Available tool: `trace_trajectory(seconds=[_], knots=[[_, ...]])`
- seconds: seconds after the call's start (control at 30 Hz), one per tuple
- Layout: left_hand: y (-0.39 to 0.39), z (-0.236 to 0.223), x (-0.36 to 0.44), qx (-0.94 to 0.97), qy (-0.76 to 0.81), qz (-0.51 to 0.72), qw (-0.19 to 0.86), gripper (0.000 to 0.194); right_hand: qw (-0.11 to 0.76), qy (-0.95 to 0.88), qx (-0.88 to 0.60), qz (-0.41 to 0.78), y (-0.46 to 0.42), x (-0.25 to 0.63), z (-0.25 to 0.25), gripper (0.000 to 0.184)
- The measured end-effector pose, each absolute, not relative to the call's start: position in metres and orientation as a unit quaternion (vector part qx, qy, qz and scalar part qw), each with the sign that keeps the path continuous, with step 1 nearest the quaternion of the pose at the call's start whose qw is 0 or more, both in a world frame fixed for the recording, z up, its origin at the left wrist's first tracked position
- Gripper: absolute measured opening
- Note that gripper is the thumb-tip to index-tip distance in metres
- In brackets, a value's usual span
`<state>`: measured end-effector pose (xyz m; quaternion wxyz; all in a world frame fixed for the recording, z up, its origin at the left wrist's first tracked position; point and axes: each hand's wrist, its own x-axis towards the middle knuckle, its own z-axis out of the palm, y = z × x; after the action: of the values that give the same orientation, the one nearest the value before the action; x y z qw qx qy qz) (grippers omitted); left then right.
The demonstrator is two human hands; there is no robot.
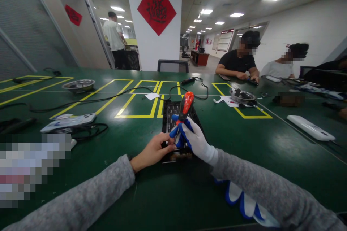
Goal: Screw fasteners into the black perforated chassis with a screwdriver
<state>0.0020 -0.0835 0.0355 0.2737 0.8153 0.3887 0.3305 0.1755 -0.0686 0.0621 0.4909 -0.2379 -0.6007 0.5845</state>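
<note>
My right hand [196, 140], in a white and blue glove, grips a screwdriver [186, 106] with a red and black handle. Its handle points up and its lower end is hidden by the fingers. Bare, my left hand [154, 151] has its fingers closed beside the gloved fingertips, low over the black case; whatever they hold is hidden. Lying on the table under both hands is a black rectangular case [168, 110], with rows of small light-coloured pieces showing inside. Its near end [177, 157] shows a brownish part.
The green table [130, 195] has yellow taped outlines. A loose glove [241, 200] lies under my right forearm. Metal bowls [78, 85] [242, 95], a black cable [114, 97], a white device [310, 127] and a light-coloured device [69, 124] lie around. Two people [238, 59] [280, 65] sit at the right.
</note>
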Motion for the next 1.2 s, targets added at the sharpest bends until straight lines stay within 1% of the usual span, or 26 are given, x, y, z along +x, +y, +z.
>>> trace_trajectory(seconds=[0.07,0.17,0.3,0.4,0.5,0.63,0.73,0.83,1.03,1.13,1.2], knots=[[-0.081,0.037,0.001,0.821,0.378,0.328,0.273,0.024,0.483,-0.59,-0.222,0.608,-0.07,0.175,0.063,0.041],[-0.082,0.039,-0.001,0.827,0.368,0.331,0.265,0.021,0.491,-0.574,-0.223,0.616,-0.07,0.175,0.064,0.04],[-0.085,0.04,-0.002,0.833,0.351,0.329,0.272,0.022,0.522,-0.576,-0.266,0.57,-0.067,0.176,0.063,0.035],[-0.085,0.04,-0.001,0.821,0.365,0.343,0.273,0.017,0.54,-0.596,-0.293,0.517,-0.065,0.177,0.062,0.031],[-0.083,0.038,-0.001,0.812,0.383,0.347,0.27,0.016,0.533,-0.602,-0.285,0.522,-0.066,0.177,0.062,0.033],[-0.084,0.035,-0.002,0.836,0.383,0.33,0.212,0.016,0.508,-0.593,-0.267,0.566,-0.067,0.175,0.062,0.041],[-0.085,0.034,-0.004,0.851,0.381,0.32,0.169,0.015,0.52,-0.597,-0.285,0.54,-0.067,0.174,0.062,0.041],[-0.084,0.034,-0.005,0.855,0.386,0.315,0.148,0.015,0.522,-0.603,-0.294,0.528,-0.068,0.175,0.063,0.04],[-0.084,0.033,-0.004,0.861,0.389,0.299,0.133,0.023,0.51,-0.62,-0.267,0.532,-0.071,0.175,0.065,0.035],[-0.085,0.035,-0.006,0.869,0.385,0.289,0.115,0.029,0.539,-0.619,-0.284,0.496,-0.071,0.175,0.066,0.03],[-0.079,0.04,-0.011,0.895,0.349,0.267,0.073,0.037,0.558,-0.61,-0.293,0.48,-0.07,0.176,0.067,0.027]])
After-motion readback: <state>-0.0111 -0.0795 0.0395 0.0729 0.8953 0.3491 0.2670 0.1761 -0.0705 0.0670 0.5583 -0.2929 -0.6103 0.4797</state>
